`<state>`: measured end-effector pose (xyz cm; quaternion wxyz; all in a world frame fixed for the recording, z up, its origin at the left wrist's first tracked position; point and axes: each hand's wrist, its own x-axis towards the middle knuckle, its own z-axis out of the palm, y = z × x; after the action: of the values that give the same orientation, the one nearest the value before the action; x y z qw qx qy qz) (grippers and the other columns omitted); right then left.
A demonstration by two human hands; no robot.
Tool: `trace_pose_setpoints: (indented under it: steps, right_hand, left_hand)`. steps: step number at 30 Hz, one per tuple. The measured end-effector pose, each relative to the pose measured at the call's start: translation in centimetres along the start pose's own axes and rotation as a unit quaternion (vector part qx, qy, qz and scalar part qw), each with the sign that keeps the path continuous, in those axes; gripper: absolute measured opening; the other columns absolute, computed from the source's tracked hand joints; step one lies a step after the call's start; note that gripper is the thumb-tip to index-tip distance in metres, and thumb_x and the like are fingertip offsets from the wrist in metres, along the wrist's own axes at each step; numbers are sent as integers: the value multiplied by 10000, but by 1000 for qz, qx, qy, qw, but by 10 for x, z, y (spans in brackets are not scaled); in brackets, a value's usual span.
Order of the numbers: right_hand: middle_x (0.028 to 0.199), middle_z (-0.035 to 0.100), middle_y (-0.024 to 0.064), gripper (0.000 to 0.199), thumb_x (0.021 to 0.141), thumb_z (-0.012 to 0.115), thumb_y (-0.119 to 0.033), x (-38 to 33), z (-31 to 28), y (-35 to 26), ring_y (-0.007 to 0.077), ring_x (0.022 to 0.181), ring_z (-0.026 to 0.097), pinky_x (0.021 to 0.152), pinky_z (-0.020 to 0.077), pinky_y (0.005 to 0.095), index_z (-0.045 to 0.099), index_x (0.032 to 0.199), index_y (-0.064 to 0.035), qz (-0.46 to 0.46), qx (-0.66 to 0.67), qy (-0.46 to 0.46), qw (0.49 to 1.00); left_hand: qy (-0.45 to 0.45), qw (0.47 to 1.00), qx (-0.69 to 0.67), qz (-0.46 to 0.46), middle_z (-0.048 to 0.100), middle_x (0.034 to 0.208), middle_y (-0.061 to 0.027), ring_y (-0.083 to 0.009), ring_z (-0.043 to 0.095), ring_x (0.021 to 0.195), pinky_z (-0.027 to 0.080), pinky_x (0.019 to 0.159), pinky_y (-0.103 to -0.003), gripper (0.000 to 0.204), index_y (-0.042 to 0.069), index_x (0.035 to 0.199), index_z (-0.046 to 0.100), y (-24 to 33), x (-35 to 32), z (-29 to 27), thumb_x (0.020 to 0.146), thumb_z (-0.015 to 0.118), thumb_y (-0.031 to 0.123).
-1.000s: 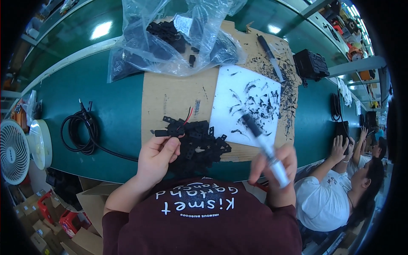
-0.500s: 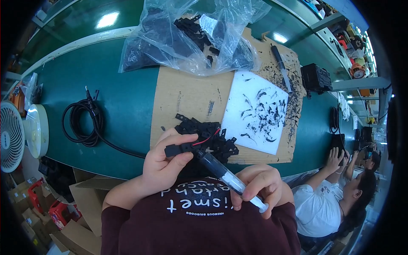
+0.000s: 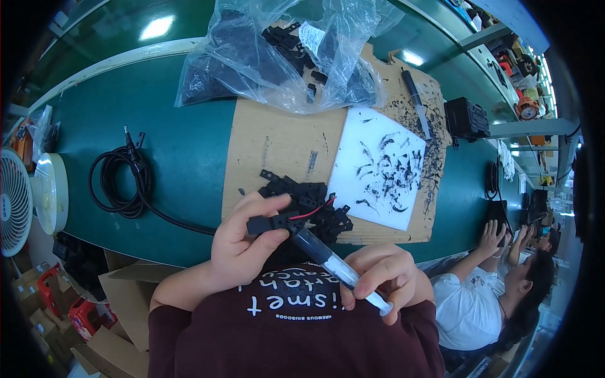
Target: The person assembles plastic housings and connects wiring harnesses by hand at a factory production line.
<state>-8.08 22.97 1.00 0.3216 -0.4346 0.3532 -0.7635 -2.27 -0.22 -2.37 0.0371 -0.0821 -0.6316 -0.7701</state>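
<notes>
Between the thumb and fingers of my left hand (image 3: 242, 242) is a small black plastic part (image 3: 268, 223) with a red wire (image 3: 310, 213) coming off it. My right hand (image 3: 386, 277) grips a clear syringe (image 3: 337, 268) that is partly filled with something black. The syringe slants up to the left, and its tip meets the part or lies right beside it; the exact contact is hidden. Beyond my left hand, a pile of black plastic parts (image 3: 305, 192) lies on the cardboard sheet (image 3: 271, 132).
A white board (image 3: 362, 142) smeared with black stands right of the pile. Behind are a clear plastic bag (image 3: 252, 69) of black parts and a second syringe (image 3: 416, 101). A coiled black cable (image 3: 120, 183) and a fan (image 3: 50, 192) are at left. Another person (image 3: 472, 299) works at right.
The syringe's plunger end and my right hand have shifted slightly left. The black part in my left hand has barely moved; the view has shifted a little.
</notes>
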Motion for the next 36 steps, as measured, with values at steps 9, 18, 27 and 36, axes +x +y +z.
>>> trace_pose_setpoints:
  steps: [9, 18, 27, 36]
  right_hand:
    - [925, 600, 193, 552, 815, 720, -305, 0, 4, -5, 235, 732, 623, 598, 478, 298, 553, 1140, 108, 12, -34, 14, 999]
    - [912, 602, 185, 546, 816, 718, -308, 0, 8, -6, 227, 719, 620, 585, 471, 297, 559, 1132, 107, 0, -34, 22, 999]
    - [923, 601, 195, 544, 823, 712, -304, 0, 7, -7, 231, 732, 619, 588, 469, 296, 555, 1130, 116, 1, -22, 19, 1000]
    - [915, 600, 197, 553, 827, 707, -309, 3, 6, -8, 231, 721, 616, 588, 468, 299, 545, 1139, 119, -8, -10, 4, 1000]
  left_hand:
    - [49, 984, -165, -56, 488, 972, -62, -88, 544, 853, 430, 737, -210, 260, 22, 991, 459, 0, -1, 3, 822, 597, -119]
    - [41, 989, -130, -50, 522, 928, -88, -117, 551, 761, 473, 683, -243, 194, 6, 958, 470, 4, -1, 3, 830, 581, -90]
    - [17, 998, -62, 19, 525, 988, -97, -127, 527, 767, 447, 697, -237, 205, -32, 1023, 513, -10, -8, -6, 839, 588, -84]
    - [-14, 989, 121, 84, 560, 827, -100, -157, 524, 685, 427, 612, -252, 127, -38, 996, 561, -2, 0, -11, 896, 548, 39]
